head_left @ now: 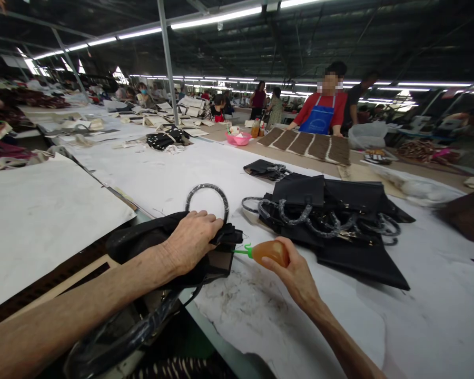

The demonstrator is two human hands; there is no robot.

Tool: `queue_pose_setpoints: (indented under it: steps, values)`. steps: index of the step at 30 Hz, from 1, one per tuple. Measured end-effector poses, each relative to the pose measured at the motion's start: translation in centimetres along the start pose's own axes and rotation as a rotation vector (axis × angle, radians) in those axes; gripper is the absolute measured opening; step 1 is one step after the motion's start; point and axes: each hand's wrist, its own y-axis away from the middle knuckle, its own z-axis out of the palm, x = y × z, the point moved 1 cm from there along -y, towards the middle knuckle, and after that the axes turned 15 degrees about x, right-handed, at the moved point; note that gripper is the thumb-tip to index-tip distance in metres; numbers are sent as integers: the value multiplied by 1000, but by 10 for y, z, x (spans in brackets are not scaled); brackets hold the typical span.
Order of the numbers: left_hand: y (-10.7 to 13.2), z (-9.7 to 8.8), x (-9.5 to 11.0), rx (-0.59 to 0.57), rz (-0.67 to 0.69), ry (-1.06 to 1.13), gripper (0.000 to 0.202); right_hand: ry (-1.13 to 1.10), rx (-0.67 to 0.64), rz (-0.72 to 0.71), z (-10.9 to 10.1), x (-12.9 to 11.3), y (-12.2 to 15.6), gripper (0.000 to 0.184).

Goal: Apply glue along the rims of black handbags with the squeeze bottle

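My left hand (193,239) lies over a black bag (142,239), its fingers bent and pressed onto the dark material. A round handle (207,187) wrapped in clear film rises behind those fingers. In my right hand (296,273) is a squeeze bottle (272,253) of amber liquid, held on its side. Its thin green nozzle points left and reaches the open edge of the bag, just right of my left hand. The very tip of the nozzle is hard to make out. Another film-wrapped handle (122,337) hangs below, near my left forearm.
Several black bags with wrapped handles (300,210) are piled to the right on the white-covered table (292,321). A pink basin (238,138) and amber bottles (255,128) stand farther back. Across the table, a person in a blue apron (318,120) handles brown panels (304,145).
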Motion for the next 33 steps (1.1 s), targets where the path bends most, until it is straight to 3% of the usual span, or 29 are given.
queue_pose_setpoints:
  steps: [8, 33]
  values:
    - [5, 2, 5, 21, 33, 23, 14, -1, 17, 30, -9, 0, 0, 51]
    - [18, -2, 17, -30, 27, 63, 21, -52, -114, 119, -15, -9, 21, 43]
